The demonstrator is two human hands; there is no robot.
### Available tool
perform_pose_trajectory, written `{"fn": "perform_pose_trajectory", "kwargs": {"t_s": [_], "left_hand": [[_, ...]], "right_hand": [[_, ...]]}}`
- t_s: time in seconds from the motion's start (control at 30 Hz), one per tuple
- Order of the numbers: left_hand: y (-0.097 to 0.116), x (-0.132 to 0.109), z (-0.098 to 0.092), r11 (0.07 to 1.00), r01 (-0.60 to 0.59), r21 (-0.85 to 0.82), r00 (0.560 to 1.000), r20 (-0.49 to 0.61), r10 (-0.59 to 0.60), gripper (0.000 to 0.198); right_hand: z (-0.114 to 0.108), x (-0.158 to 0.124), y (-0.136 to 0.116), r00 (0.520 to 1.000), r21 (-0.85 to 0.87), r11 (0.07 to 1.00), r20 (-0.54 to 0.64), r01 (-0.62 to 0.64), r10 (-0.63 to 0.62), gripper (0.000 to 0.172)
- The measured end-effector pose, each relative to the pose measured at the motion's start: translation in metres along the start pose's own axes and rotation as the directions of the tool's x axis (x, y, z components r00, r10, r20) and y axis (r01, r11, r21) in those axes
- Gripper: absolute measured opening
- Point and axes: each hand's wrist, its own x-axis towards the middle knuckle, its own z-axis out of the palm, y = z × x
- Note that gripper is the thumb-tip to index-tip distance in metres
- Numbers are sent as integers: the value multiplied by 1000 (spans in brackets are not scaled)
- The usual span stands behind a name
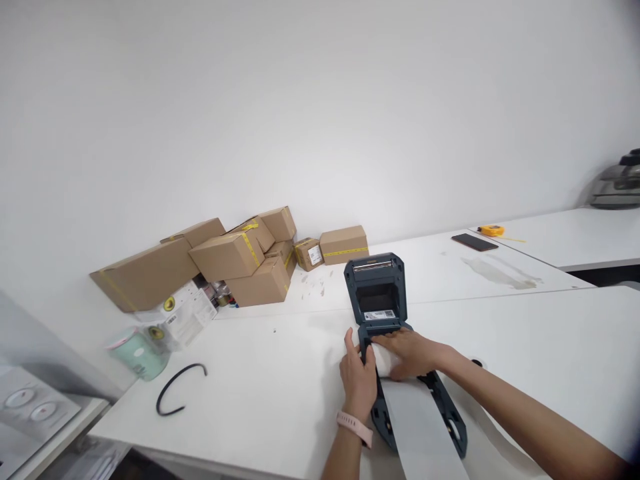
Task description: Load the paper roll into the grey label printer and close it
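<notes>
A dark blue label printer (376, 293) stands on the white table (260, 380) with its lid swung open and upright. A white paper strip (423, 427) runs from it towards me between two dark side guides. My left hand (358, 377), with a pink watch band on the wrist, grips the printer's left edge, fingers curled round it. My right hand (411, 352) lies flat on the white paper roll inside the printer, fingers stretched out to the left.
Several cardboard boxes (235, 257) are piled against the wall at the back left. Beside them lie white packets (183, 313), a mint-green roll (140, 353) and a black curved band (175, 390). A phone (474, 242) and yellow tape measure (491, 231) sit at the back right.
</notes>
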Motion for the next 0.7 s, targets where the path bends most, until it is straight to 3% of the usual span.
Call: {"fn": "perform_pose_trajectory", "kwargs": {"t_s": [0.13, 0.3, 0.43, 0.53, 0.7], "left_hand": [[3, -1, 0, 994, -21, 109, 999, 32, 18, 60], [5, -3, 2, 999, -3, 40, 1000, 25, 2, 59], [6, -2, 4, 999, 22, 44, 999, 38, -24, 59], [6, -1, 3, 998, 36, 45, 998, 48, -38, 59], [4, 0, 4, 998, 33, 45, 998, 51, -35, 60]], "right_hand": [[-1, 6, -7, 999, -13, 999, 20, -33, 33, 86], [-9, 7, -2, 997, 25, 1000, 73, -12, 10, 78], [-24, 1, 0, 991, 191, 981, 124, 35, -59, 76], [-40, -16, -4, 991, 351, 930, 35, 106, -126, 67], [-69, -67, 1, 981, 554, 811, -78, 189, -175, 57]]}}
